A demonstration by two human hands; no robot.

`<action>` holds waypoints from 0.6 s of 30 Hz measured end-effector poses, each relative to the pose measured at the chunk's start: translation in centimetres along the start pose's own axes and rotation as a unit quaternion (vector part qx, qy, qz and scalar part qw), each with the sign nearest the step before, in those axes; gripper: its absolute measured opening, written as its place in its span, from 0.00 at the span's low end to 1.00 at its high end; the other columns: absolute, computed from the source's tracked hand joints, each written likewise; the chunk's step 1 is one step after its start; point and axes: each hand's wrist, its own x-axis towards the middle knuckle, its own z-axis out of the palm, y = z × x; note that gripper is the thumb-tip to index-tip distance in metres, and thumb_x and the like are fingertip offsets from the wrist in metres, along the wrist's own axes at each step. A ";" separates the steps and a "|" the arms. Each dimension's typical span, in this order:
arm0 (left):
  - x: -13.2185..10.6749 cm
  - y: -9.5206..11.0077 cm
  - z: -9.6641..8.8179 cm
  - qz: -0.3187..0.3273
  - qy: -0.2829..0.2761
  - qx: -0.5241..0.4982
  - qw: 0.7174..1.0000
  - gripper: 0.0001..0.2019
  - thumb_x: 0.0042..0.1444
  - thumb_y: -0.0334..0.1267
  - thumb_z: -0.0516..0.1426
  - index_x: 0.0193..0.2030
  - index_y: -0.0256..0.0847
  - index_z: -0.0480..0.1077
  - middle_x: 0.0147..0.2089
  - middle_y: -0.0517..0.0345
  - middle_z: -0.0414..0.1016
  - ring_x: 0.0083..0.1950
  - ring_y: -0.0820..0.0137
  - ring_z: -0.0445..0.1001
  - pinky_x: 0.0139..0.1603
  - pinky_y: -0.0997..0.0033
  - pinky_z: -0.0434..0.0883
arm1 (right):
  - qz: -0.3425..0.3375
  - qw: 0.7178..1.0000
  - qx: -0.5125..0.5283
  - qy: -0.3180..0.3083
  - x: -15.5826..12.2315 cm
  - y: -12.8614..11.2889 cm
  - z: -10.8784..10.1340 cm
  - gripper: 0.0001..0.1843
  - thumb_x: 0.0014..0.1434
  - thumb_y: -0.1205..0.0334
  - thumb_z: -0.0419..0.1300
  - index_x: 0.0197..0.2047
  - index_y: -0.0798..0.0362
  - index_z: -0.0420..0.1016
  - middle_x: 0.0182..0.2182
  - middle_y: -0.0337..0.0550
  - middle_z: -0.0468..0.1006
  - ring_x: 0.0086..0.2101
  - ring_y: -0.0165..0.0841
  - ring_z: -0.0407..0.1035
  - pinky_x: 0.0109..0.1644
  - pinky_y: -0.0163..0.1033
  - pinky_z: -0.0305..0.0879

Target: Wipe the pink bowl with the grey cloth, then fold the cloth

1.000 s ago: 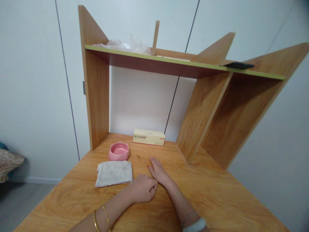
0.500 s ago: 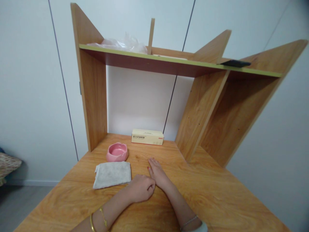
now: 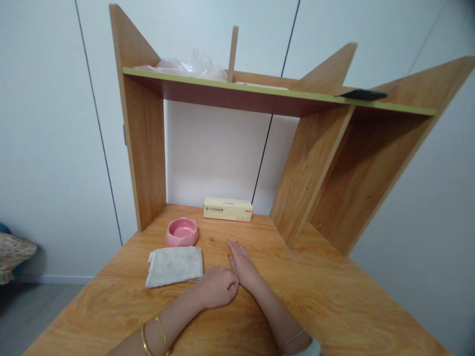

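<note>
My left hand (image 3: 217, 287) rests on the wooden desk (image 3: 334, 301), fingers curled into a loose fist with nothing showing in it. My right hand (image 3: 242, 264) lies flat beside it, fingers stretched forward and together, palm down, touching the left hand. A folded grey cloth (image 3: 175, 265) lies just left of my left hand. Behind the cloth stands a pink bowl (image 3: 181, 232). A long cream box (image 3: 227, 209) with red print lies at the back of the desk.
A wooden hutch (image 3: 144, 148) with upright panels and a green-edged shelf (image 3: 260, 91) rises over the desk. Crumpled clear plastic (image 3: 189, 65) and a dark flat object (image 3: 361, 94) sit on the shelf. White wall panels stand behind; a patterned cushion (image 3: 13, 249) shows at far left.
Both hands stay where they were on the desk. Only the view has shifted slightly.
</note>
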 end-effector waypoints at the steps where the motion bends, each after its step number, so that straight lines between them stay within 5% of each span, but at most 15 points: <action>1: 0.0 0.0 0.0 0.000 -0.001 0.003 1.000 0.12 0.52 0.30 0.46 0.26 0.39 0.70 0.30 0.55 0.76 0.30 0.68 0.72 0.30 0.74 0.64 | -0.001 1.000 0.000 0.001 0.0 0.0 0.1 0.27 0.57 0.69 0.42 0.60 0.64 0.53 0.59 0.53 0.56 0.60 0.38 0.45 0.61 0.45 0.44; 18: 0.0 0.1 -0.1 -0.001 0.002 -0.006 1.000 0.13 0.52 0.30 0.46 0.26 0.40 0.70 0.29 0.57 0.76 0.30 0.69 0.72 0.28 0.75 0.62 | -0.013 1.000 0.011 0.014 0.2 0.8 0.6 0.27 0.57 0.67 0.43 0.59 0.64 0.54 0.58 0.54 0.58 0.59 0.38 0.47 0.61 0.45 0.44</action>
